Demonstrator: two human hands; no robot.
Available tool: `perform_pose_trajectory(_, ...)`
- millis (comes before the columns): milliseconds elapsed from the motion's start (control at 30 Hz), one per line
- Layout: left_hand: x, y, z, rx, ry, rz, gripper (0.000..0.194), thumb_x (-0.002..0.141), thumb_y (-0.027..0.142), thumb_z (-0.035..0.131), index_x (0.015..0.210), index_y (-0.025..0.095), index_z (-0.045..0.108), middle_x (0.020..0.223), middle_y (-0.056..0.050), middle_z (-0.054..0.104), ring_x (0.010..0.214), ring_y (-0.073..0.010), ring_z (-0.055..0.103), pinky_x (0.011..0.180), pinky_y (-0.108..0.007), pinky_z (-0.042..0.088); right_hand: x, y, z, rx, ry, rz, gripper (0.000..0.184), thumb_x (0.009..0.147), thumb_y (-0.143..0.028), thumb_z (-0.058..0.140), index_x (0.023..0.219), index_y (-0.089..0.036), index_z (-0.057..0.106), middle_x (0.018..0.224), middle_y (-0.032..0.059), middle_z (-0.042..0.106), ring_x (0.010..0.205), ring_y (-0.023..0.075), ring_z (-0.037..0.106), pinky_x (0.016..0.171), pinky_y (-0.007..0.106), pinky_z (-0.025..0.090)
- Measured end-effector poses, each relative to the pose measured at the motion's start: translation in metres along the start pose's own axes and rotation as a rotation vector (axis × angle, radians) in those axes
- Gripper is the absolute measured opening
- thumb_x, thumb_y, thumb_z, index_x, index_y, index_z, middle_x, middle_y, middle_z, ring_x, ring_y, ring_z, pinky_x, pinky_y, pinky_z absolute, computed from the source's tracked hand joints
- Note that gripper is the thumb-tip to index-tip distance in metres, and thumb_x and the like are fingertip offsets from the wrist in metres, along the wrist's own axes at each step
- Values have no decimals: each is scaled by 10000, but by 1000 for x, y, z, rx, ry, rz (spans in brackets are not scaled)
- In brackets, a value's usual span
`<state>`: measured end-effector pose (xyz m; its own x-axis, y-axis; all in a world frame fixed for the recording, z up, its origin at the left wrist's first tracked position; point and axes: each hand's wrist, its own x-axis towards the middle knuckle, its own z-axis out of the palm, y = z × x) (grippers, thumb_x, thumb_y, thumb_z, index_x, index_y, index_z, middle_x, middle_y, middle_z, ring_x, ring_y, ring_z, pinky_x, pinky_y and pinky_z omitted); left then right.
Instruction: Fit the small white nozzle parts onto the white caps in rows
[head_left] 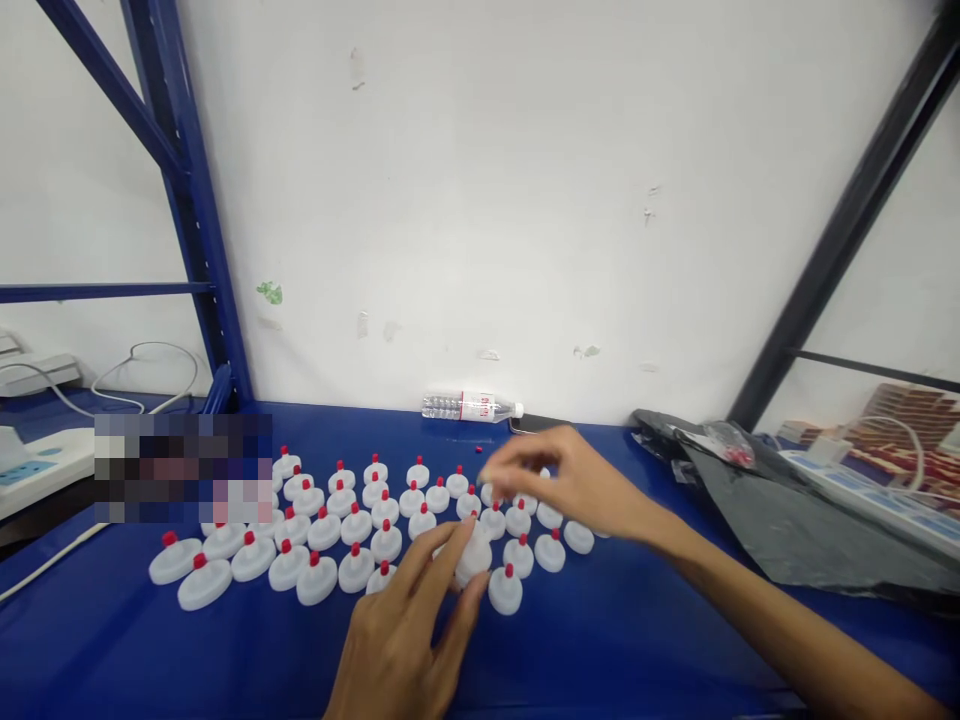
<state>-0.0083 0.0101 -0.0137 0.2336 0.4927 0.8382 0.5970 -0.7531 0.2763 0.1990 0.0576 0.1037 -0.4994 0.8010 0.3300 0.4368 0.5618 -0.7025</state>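
My left hand (412, 615) is closed around a round white plastic cap (474, 560) with a red tip, gripping it between thumb and fingers. Just above and to the right hovers my right hand (559, 480), its thumb and fingertips drawn together in a pinch and slightly blurred; whatever may be between them is hidden. Around both hands stand several similar white caps (316, 578) with red tips, spread in loose rows over the blue table (247, 660). One such cap (505, 592) stands right beside the held one. Some caps behind my hands are partly covered.
Against the wall lies a clear plastic bottle (472, 406) with a dark flat object (544, 424) beside it. A small red piece (478, 450) rests nearby. Grey plastic bags (780, 510) lie on the right, and a power strip (45, 465) sits on the left. Blue rack posts (199, 220) rise at the left.
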Motion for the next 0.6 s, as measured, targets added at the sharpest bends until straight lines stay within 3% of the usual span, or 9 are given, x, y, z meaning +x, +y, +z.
perform_pose_trajectory(100,2,1,0,-17,-16,-52,406,1007,266,566,1410,225,532,1222,-86,683,668,-68,692,580,-148,573,40,41,-11,-99,127,61,245,964,-385,615,951,-196,771,840,56,783,785,180,724,713,282,533)
perform_pose_trajectory(200,3,1,0,5,8,-76,447,999,299,587,1435,235,511,1194,-82,691,607,-59,665,523,-147,547,75,84,-13,-349,-25,188,121,834,-279,765,916,-191,776,817,48,783,766,196,717,720,286,517)
perform_pose_trajectory(267,2,0,0,19,18,-64,442,998,303,591,1429,239,521,1180,-81,697,602,-62,662,523,-150,546,88,105,-9,-461,-52,240,115,758,-243,828,833,-175,772,746,32,763,706,188,697,668,270,487)
perform_pose_trajectory(333,1,-2,0,22,9,-48,424,998,300,590,1415,241,539,1191,-84,694,625,-68,674,528,-150,547,94,118,-4,-495,-53,234,54,771,-188,804,779,-156,761,698,21,738,683,170,680,653,255,462)
perform_pose_trajectory(467,-1,-4,1,19,-8,-63,396,1008,301,571,1397,235,557,1247,-96,685,710,-92,717,577,-158,573,90,118,0,-484,-55,174,98,851,-107,688,781,-150,741,762,29,747,737,154,680,700,243,473)
perform_pose_trajectory(600,-1,-2,2,34,20,-73,381,1003,287,576,1378,220,564,1253,-92,712,822,-137,753,646,-177,605,59,86,-10,-262,39,55,97,923,-177,636,919,-177,733,894,57,771,827,180,710,752,286,530)
